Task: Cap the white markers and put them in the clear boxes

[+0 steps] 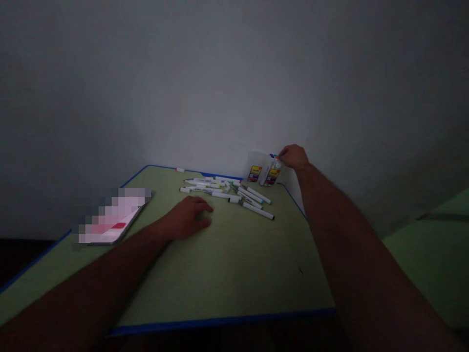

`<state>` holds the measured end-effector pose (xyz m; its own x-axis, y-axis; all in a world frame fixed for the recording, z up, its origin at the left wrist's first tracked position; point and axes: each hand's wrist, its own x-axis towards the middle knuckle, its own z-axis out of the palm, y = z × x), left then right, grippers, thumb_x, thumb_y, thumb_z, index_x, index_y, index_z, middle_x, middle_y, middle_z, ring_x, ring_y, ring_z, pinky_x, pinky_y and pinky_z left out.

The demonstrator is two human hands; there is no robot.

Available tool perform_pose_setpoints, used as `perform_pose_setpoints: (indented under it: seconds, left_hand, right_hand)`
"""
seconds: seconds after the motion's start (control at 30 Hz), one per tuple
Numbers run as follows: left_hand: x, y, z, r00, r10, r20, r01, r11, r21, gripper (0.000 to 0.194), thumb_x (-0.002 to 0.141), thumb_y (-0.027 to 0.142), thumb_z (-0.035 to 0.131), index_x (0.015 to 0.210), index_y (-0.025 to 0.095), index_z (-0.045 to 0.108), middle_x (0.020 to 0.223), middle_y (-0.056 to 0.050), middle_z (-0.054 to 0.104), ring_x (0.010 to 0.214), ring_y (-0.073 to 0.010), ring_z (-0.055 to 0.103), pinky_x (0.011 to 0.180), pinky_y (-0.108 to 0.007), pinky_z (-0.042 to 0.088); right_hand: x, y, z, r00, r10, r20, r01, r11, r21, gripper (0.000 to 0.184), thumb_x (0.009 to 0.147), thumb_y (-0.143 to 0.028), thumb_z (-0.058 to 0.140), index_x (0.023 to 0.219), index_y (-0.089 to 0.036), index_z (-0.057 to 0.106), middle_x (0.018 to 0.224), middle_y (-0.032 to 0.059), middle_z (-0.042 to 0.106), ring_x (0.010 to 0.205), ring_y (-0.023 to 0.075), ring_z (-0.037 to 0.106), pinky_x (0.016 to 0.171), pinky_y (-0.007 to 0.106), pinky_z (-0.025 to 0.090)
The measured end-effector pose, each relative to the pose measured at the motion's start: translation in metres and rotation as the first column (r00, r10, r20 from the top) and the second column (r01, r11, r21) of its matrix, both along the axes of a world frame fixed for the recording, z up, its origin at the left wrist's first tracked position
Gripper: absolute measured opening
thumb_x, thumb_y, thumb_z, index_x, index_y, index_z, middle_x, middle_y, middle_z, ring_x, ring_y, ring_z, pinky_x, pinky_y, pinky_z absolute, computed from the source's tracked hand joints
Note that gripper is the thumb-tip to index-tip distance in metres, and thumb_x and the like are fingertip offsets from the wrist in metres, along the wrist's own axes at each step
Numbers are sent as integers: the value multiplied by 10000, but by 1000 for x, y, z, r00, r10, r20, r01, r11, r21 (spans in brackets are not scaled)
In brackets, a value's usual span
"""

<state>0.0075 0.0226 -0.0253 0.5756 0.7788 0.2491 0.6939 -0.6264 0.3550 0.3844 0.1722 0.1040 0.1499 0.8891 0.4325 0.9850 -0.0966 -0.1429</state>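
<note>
My right hand (294, 156) is at the rim of a clear plastic container (271, 176) at the back right of the table. Its fingers are pinched on the orange-topped end of a marker (277, 158), which stands in or just over that container among other coloured ends. A second clear container (255, 172) with the same yellow and red label is right beside it. My left hand (188, 217) lies low over the table with fingers stretched, holding nothing. In front of it, several white markers (258, 211) and loose caps (234, 200) lie scattered.
The green table (234, 274) has a blue edge and meets a grey wall (205, 98) at the back. On the left lies a flat, pale, partly pixelated object (124, 215). A lone cap (180, 170) is near the back edge. Another green surface (432, 259) is at right.
</note>
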Motion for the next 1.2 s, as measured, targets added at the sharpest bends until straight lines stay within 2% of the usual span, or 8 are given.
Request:
perform_pose_setpoints:
  seconds: [0.17, 0.57, 0.77, 0.9, 1.2]
  left_hand:
    - [1, 0, 1, 1000, 3, -25, -3, 1000, -14, 410, 878, 388, 597, 1202, 168, 719, 1249, -149, 671, 1204, -307, 583, 1071, -470, 423]
    - [0, 0, 0, 1000, -6, -4, 6, 1000, -10, 390, 877, 355, 618, 1195, 156, 725, 1243, -162, 671, 1186, -322, 590, 1057, -503, 436]
    - [0, 2, -3, 1000, -22, 11, 22, 1000, 3, 380, 885, 365, 612, 1185, 160, 725, 1236, -160, 675, 1176, -314, 596, 1057, -509, 433]
    - [0, 2, -3, 1000, -5, -2, 5, 1000, -4, 387, 875, 370, 617, 1191, 174, 725, 1248, -150, 671, 1192, -315, 587, 1062, -502, 425]
    - [1, -1, 1, 1000, -2, -29, 1, 1000, -23, 423, 895, 394, 577, 1221, 158, 710, 1276, -148, 655, 1211, -302, 571, 1078, -474, 411]
  right_hand:
    - [0, 2, -1, 1000, 1, -9, -1, 1000, 7, 205, 742, -128, 698, 915, -169, 800, 1052, 126, 758, 994, 282, 704, 883, 380, 549]
    - [-3, -4, 0, 998, -15, -61, 17, 999, 43, 210, 713, -120, 712, 899, -158, 802, 999, 152, 762, 965, 289, 711, 866, 390, 559]
    - [-5, -4, -1, 996, -1, -92, 8, 997, 72, 213, 719, -180, 734, 920, -153, 801, 1006, 139, 765, 973, 288, 708, 869, 384, 557]
    - [-6, -3, -2, 996, 9, -94, -4, 999, 52, 206, 717, -205, 760, 914, -163, 799, 982, 120, 766, 955, 277, 710, 862, 373, 562]
    - [-9, 0, 0, 999, 6, -50, -6, 1000, 2, 202, 745, -172, 742, 934, -130, 798, 1019, 142, 763, 968, 286, 709, 880, 382, 570]
